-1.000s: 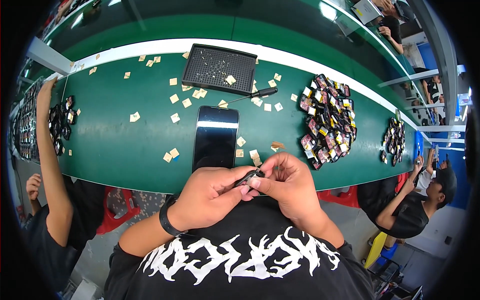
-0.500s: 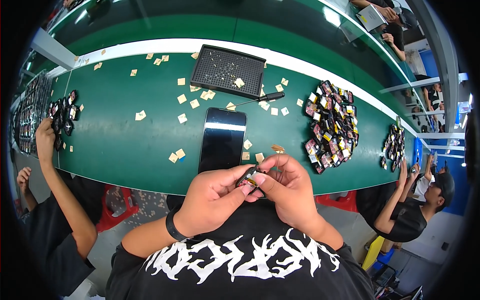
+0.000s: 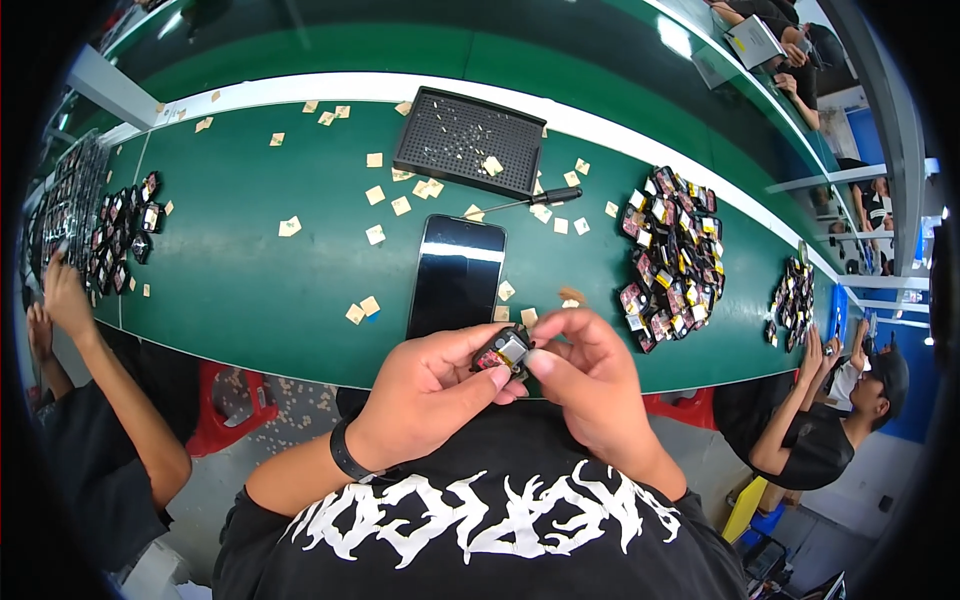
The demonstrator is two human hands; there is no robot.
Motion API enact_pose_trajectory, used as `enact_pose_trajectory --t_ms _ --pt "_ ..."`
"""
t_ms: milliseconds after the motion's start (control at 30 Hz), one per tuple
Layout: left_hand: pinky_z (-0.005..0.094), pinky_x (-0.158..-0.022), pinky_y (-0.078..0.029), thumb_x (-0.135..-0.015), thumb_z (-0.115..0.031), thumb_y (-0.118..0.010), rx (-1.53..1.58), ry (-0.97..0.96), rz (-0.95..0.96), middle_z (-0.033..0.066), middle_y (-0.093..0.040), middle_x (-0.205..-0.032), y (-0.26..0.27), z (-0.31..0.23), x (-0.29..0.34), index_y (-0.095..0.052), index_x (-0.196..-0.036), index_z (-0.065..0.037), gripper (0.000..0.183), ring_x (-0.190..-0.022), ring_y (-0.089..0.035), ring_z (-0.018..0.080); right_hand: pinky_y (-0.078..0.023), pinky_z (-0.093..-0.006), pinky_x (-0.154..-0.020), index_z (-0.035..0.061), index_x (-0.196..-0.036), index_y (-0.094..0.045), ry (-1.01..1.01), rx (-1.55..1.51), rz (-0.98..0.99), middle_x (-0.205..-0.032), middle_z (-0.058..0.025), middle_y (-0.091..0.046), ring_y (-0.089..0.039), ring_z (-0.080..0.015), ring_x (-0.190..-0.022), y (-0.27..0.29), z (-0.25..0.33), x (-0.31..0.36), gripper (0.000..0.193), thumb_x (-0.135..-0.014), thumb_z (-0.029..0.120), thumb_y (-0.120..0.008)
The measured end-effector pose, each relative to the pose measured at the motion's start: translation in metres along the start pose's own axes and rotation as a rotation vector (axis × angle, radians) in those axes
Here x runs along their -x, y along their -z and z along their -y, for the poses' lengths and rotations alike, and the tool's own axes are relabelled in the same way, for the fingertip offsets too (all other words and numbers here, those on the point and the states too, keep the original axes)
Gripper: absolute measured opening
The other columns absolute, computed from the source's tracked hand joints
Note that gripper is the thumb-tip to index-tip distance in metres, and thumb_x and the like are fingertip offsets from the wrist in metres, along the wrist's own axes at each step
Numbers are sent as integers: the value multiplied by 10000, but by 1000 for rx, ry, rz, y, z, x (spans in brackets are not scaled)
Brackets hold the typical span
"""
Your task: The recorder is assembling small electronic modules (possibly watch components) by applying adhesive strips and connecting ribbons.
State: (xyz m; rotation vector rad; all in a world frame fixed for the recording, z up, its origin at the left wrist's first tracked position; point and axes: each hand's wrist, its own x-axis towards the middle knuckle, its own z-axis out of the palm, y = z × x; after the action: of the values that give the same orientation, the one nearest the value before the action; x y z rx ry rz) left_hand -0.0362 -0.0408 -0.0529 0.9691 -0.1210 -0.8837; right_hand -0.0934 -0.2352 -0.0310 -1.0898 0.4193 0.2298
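Note:
My left hand (image 3: 425, 395) is closed around a small black electronic unit (image 3: 492, 358). The unit's upward face carries a pale grey square, with reddish and yellow parts beside it. At its right edge is my right hand (image 3: 588, 375), thumb and forefinger bent close together in a pinch; what lies between them is hidden. A blurred tan piece (image 3: 572, 297) shows just above the right forefinger. A phone with a dark screen (image 3: 455, 275) lies on the green table (image 3: 320, 270) beyond my hands.
Many similar black units form a pile (image 3: 672, 260) to the right. At the back are a black perforated tray (image 3: 470, 140) and a screwdriver (image 3: 560, 195), with tan paper squares (image 3: 375, 235) scattered around. Co-workers sit at both sides, near more piles (image 3: 125, 235).
My right thumb has drawn back from the unit's face, exposing its grey square. The unit has turned slightly. At the left, a co-worker's hand has moved lower.

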Motion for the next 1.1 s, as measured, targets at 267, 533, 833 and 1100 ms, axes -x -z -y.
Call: enact_pose_trajectory --t_ms 267,533,833,1100 --pt "244 -704 -564 -971 14 -585 -406 -143 -352 181 -712 -1007 32 -23 11 -569 -1299 90 337 -780 -693 146 -358 -183 -586 -10 -1002 -652 367 624 -565 -798 44 -578 -463 -9 -665 81 12 42 90 -941 34 -702" --pt "225 -670 -549 -967 8 -572 -543 -189 -545 173 -709 -989 63 -44 24 -577 -1301 77 341 -739 -684 139 -358 -225 -546 -23 -985 -653 465 1048 -796 -872 -35 -616 -449 -72 -616 125 3 63 186 -856 31 -774" --pt "280 -825 -575 -883 109 -490 -512 -226 -262 134 -681 -1008 27 -70 26 -532 -1398 72 519 -915 -722 189 -525 -368 -726 -3 -1066 -683 654 1664 -576 -1005 -144 -623 -642 -310 -847 127 7 49 285 -790 -51 -738" --pt "284 -833 -588 -876 119 -493 -688 -276 -240 160 -685 -1093 26 -80 40 -540 -1385 83 513 -928 -723 187 -537 -388 -706 -5 -1080 -698 899 1760 -406 -942 -163 -651 -659 -328 -806 144 4 41 362 -727 -84 -713"
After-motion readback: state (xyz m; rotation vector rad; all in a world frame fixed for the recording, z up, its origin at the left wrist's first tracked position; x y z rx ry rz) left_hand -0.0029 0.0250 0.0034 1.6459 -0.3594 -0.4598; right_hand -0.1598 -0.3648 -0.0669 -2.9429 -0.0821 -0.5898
